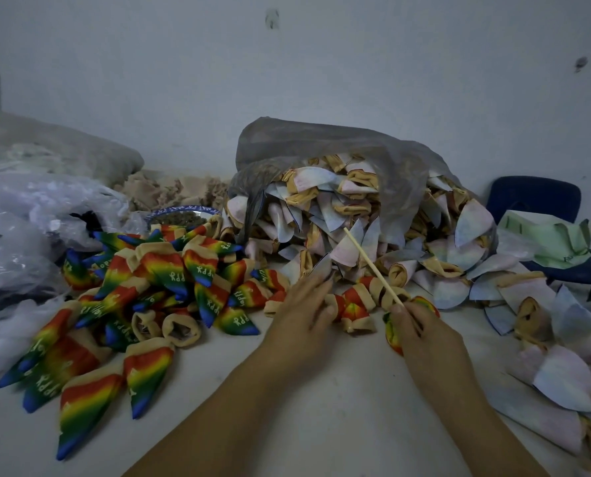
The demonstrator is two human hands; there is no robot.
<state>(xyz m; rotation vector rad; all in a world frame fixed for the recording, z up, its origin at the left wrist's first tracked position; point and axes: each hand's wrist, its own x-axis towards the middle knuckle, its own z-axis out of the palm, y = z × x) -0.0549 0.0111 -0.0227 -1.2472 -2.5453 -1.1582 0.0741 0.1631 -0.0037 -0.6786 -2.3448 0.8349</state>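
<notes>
Two hands show over the table [287, 418]: one left hand [304, 311] and one right hand [421, 328]. There is one stick [373, 266], one grey bag [321, 142], one blue-rimmed bowl [183, 212] and one blue chair [535, 194]. The rainbow cones [170, 270] number well over a dozen, heaped too thickly for an exact count. The pale cones [321, 208] are far more numerous, beyond counting.
</notes>
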